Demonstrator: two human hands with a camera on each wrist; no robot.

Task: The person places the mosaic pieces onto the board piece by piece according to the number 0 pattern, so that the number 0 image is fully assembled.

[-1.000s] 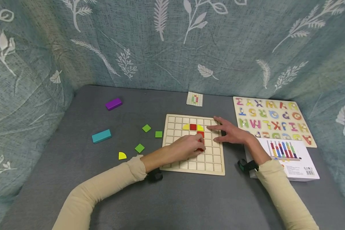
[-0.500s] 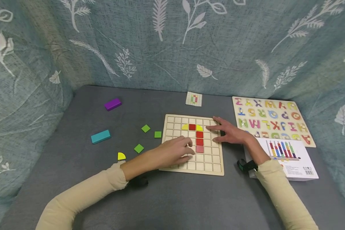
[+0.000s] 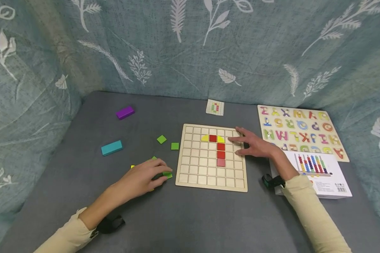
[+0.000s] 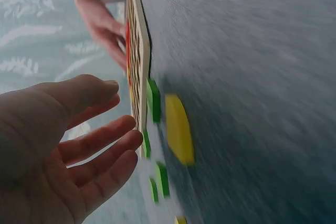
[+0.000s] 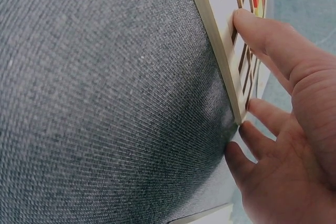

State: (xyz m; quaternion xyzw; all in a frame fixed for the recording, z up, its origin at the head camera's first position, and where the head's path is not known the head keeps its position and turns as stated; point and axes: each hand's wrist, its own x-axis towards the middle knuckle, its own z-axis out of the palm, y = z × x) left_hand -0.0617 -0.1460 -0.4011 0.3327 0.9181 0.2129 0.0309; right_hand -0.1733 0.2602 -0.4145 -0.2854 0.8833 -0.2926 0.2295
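Note:
A wooden grid board lies in the middle of the table, with several red squares and two yellow quarter-circles in its cells. Left of it, my left hand hovers over loose tiles, holding nothing. A green square tile shows beside its fingertips. In the left wrist view the fingers are loosely bent and apart, with a yellow tile beyond them. My right hand rests on the board's right edge, fingers spread; in the right wrist view the thumb lies on the board.
More green tiles lie left of the board. Farther left are a teal block and a purple block. A small pattern card sits behind the board. At right, an alphabet board is partly covered by a white box.
My left hand let go of the lowest red square in the column and moved left, off the board to the loose tiles. The right hand stayed in place.

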